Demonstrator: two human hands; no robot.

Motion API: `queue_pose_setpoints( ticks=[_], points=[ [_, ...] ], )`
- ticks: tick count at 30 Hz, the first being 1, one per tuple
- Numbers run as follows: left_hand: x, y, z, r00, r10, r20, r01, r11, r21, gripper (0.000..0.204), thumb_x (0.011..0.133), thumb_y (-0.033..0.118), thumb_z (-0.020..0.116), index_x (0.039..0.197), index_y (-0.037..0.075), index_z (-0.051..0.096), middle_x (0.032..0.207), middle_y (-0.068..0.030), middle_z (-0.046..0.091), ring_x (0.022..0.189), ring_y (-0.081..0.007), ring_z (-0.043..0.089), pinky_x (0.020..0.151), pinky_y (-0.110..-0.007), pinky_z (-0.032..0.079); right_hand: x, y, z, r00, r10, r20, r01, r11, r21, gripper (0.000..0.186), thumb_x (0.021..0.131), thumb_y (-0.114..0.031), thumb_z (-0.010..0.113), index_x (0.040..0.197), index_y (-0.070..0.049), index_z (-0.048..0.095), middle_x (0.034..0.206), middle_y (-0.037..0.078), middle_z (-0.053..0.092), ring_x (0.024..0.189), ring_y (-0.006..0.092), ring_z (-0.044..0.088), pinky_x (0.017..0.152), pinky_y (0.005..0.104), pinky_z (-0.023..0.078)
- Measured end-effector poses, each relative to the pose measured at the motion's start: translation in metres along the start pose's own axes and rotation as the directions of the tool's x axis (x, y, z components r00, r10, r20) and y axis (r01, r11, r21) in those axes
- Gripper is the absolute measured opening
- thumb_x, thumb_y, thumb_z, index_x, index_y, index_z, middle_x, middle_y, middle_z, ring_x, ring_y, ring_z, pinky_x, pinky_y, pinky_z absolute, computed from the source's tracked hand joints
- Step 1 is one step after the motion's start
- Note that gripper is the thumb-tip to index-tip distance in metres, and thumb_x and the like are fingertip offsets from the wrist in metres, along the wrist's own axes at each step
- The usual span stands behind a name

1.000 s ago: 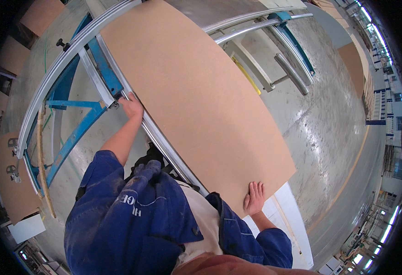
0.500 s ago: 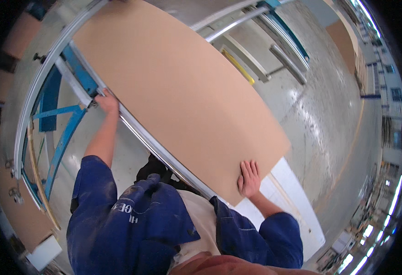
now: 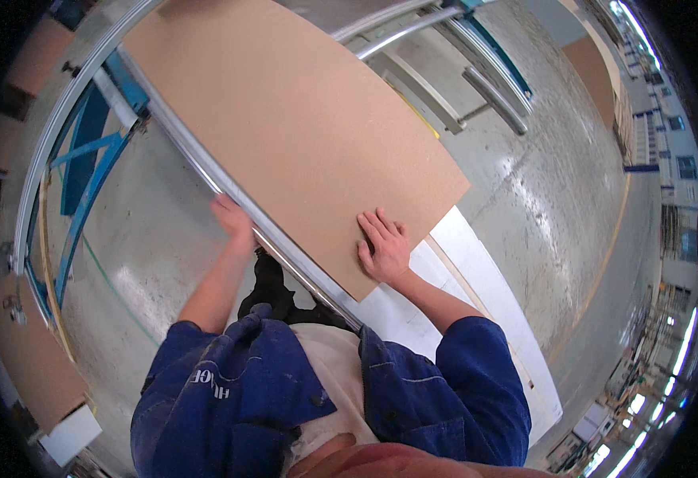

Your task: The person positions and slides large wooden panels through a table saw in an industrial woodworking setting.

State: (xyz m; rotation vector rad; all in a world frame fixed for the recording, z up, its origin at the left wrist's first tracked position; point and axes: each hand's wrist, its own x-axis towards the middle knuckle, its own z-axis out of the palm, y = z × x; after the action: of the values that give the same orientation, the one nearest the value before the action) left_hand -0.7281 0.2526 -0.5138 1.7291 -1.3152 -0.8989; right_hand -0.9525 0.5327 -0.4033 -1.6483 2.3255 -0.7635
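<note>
Taking the middle of the view as the clock's centre, we see a large brown board (image 3: 293, 143) stretching from eleven o'clock, where it reaches the upper edge, down to its near end just below the centre. The right hand (image 3: 385, 247) lies close to the centre, a touch toward three, palm down on the board near that end, with the fingers extended and slightly parted, gripping nothing. The left hand (image 3: 236, 219) is at nine o'clock, its fingertips at the metal rail (image 3: 193, 151) that runs along the board's left long edge. That hand is blurred, so we cannot fairly tell whether its fingers are wide or narrowed around the rail.

At four o'clock we see a white panel (image 3: 470, 255) with a thin tan strip along it, partly hidden under the right forearm; the board's near end meets it. Between nine and ten stands a blue frame (image 3: 80, 179) with a wooden stick (image 3: 44, 247) beside it. Between one and two we see a thick silver bar (image 3: 496, 101) above the grey floor (image 3: 540, 223). Toward six o'clock are the person's blue jacket (image 3: 245, 398) and pale shirt.
</note>
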Motion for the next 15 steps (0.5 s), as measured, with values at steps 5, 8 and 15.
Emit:
queue_pose_setpoints(
  ticks=[5,8,15],
  points=[
    [-0.067,0.011,-0.007,0.999,0.0,0.04,-0.002,0.998,0.057,0.046,0.109,0.037,0.038,0.106,-0.005,0.055,0.103,-0.0277,0.063,0.1,-0.0435,0.06,0.09,-0.049,0.045,0.047,-0.013,0.022,0.999,-0.025,-0.044,0.027,0.999,0.046,0.052,0.084,-0.021,0.065,0.134,-0.007,0.062,0.138,0.011,0.062,0.131,0.0306,0.055,0.098,0.0456,0.043],
    [-0.04,0.02,-0.007,1.0,-0.028,0.01,0.027,0.994,0.106,0.045,0.109,0.037,0.038,0.102,-0.005,0.056,0.1,-0.0278,0.063,0.097,-0.0445,0.06,0.089,-0.05,0.045,0.067,-0.019,0.035,0.994,-0.061,-0.089,0.069,0.993,0.094,0.048,0.084,-0.021,0.065,0.131,-0.007,0.064,0.135,0.011,0.063,0.127,0.0303,0.056,0.098,0.0439,0.043],
    [0.029,0.035,0.0,1.0,-0.02,0.002,0.02,0.986,0.166,0.048,0.108,0.038,0.038,0.107,-0.005,0.059,0.105,-0.0285,0.066,0.1,-0.046,0.062,0.089,-0.051,0.046,0.13,-0.033,0.062,0.989,-0.08,-0.126,0.098,0.985,0.139,0.043,0.085,-0.021,0.064,0.126,-0.006,0.065,0.132,0.01,0.064,0.124,0.0302,0.057,0.099,0.0439,0.044]
  ],
)
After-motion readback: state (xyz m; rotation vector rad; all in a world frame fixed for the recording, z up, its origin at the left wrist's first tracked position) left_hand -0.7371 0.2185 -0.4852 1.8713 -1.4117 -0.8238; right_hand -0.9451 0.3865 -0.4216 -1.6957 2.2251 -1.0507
